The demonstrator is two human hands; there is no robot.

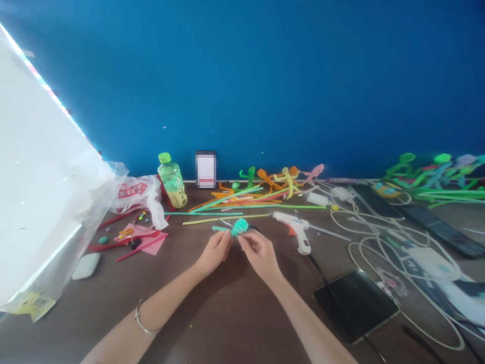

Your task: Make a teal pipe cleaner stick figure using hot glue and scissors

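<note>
While pinching a turquoise fuzzy bundle [240, 227] at the centre of the frame, grasping it from both sides, with a short straight end poking out to the left. Clamped on its left by the left grip [216, 250], with fingers pressed close to the thumb; nipped on its right by the right grip [261, 252], with thumb and forefinger drawn nearly together. Cannot tell whether resting on the brown bench [212, 318] or lifted off it. Roomiest at lower centre, between the forearms [303, 314], and at lower left. Bounded ahead by loose pipe cleaners [212, 221], lying crosswise just beyond the fingers, then by small fuzzy figures [289, 181] and the rear edge against a blue wall [242, 91]. Hemmed at left by a white case [86, 266] and a clear plastic bag [71, 242]. Tightest at right: crowded first by a white glue gun [301, 233], then by a black square pad [356, 305] and looping white cables [349, 248].
</note>
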